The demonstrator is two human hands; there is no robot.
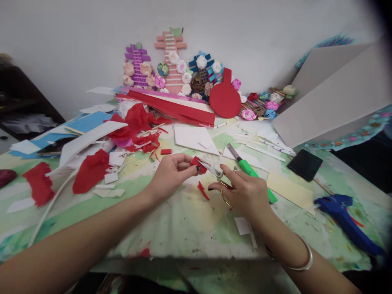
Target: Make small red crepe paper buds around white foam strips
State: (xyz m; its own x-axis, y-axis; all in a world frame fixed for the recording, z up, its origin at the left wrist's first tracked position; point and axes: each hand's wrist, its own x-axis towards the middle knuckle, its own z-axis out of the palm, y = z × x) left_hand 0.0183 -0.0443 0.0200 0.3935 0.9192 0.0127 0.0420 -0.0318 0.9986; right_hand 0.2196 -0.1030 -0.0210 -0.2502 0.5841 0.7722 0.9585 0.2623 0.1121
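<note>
Pinched in my left hand (171, 175) is a small red piece (198, 164), paper or thin card. My right hand (245, 192) has its fingers through the handles of a pair of scissors (211, 169). The scissor blades point left and meet the red piece. A curled red scrap (203, 191) lies on the table just below the blades. Behind my right hand rests a green utility knife (248, 167), its blade end pointing away. A small red rectangle (165, 151) lies beyond my left hand.
Blue hot glue gun (339, 216) and black phone (304, 164) lie at right. Red crepe paper (92, 171) and white scraps crowd the left. At the back stand a red round shape with a neck (225, 100), paper-flower decorations (173, 65) and a large grey board (330, 90).
</note>
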